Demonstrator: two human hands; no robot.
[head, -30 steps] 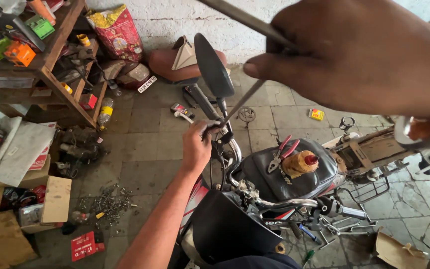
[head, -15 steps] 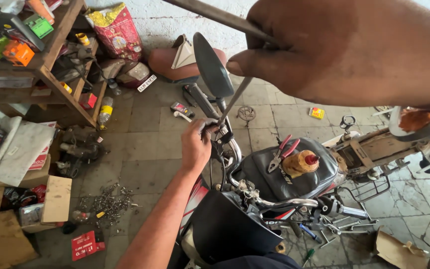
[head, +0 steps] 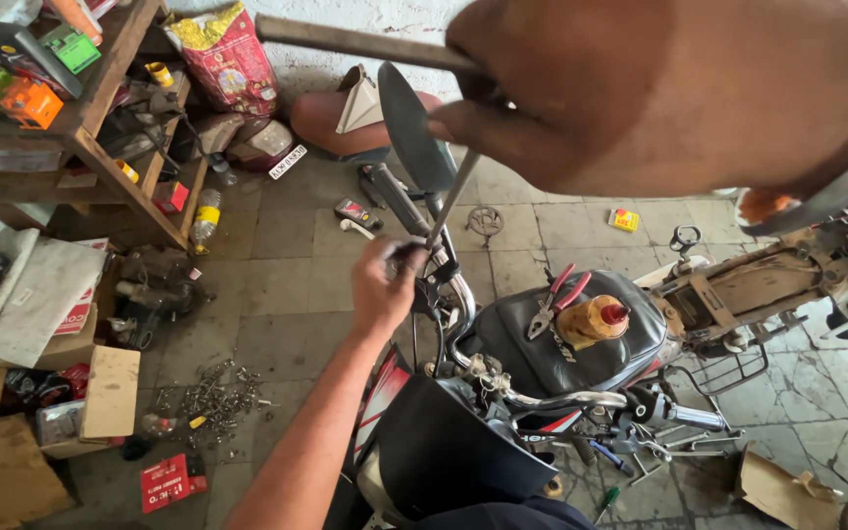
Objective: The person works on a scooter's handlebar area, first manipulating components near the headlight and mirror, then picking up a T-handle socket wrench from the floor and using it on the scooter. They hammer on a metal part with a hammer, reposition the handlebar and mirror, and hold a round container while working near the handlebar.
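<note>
The left hand (head: 382,287) is closed around the left end of the motorcycle's handlebar (head: 503,388), fingers curled tight by the base of the mirror stem. The right hand (head: 669,93) fills the top of the view, very close to the camera, and grips a long metal rod (head: 365,42) that runs out to the left from its fist. Just beneath its fingers a thin stem slopes down to the handlebar, carrying the dark oval mirror (head: 412,128).

At the far left a wooden shelf (head: 100,128) holds orange and green boxes, small bottles and other parts. Below it lie folded grey cloth (head: 36,294), cardboard boxes (head: 110,391) and a red packet on the floor. A scatter of small metal bolts (head: 218,397) lies on the tiled floor beside the boxes. Against the back wall stands a printed red and yellow sack (head: 228,54), with a brown motorcycle seat (head: 331,118) just to its right.

In the middle stands the motorcycle, its black fuel tank (head: 542,353) bearing red-handled pliers (head: 556,299) and a yellowish bottle with a red cap (head: 596,319), the two just beside each other. To the right the bare rear frame (head: 768,280) stretches away without its seat. A small yellow box (head: 624,219) lies on the floor beyond it.
</note>
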